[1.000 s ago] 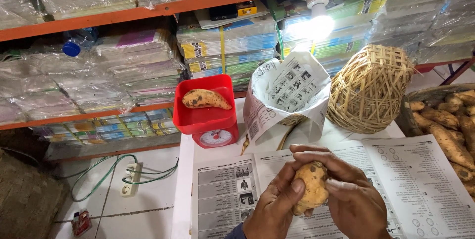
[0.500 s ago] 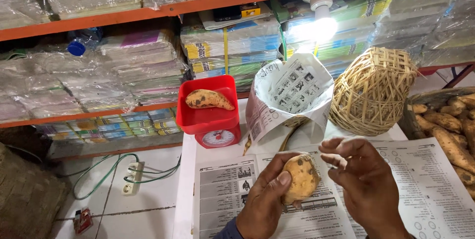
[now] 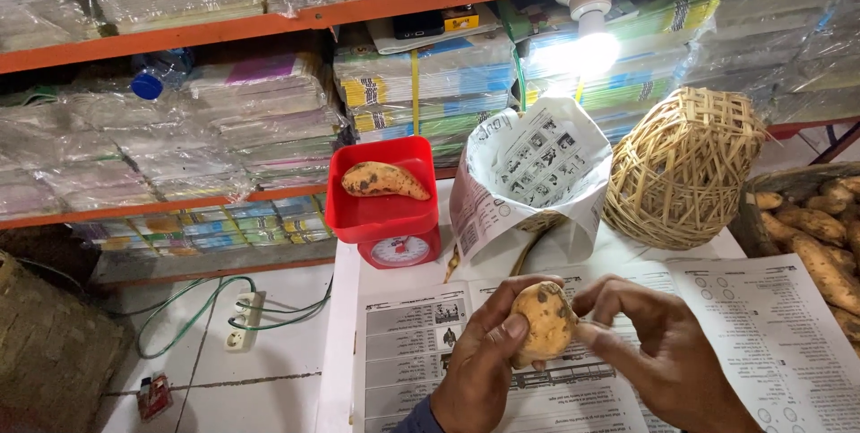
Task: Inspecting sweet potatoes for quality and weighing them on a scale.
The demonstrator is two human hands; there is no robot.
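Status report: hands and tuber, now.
Left hand grips sweet potato. Right hand fingertips touching it. Held above the printed sheets, nothing in the way.

A small, rounded tan sweet potato [image 3: 544, 321] with dark spots, held upright above the printed sheet.
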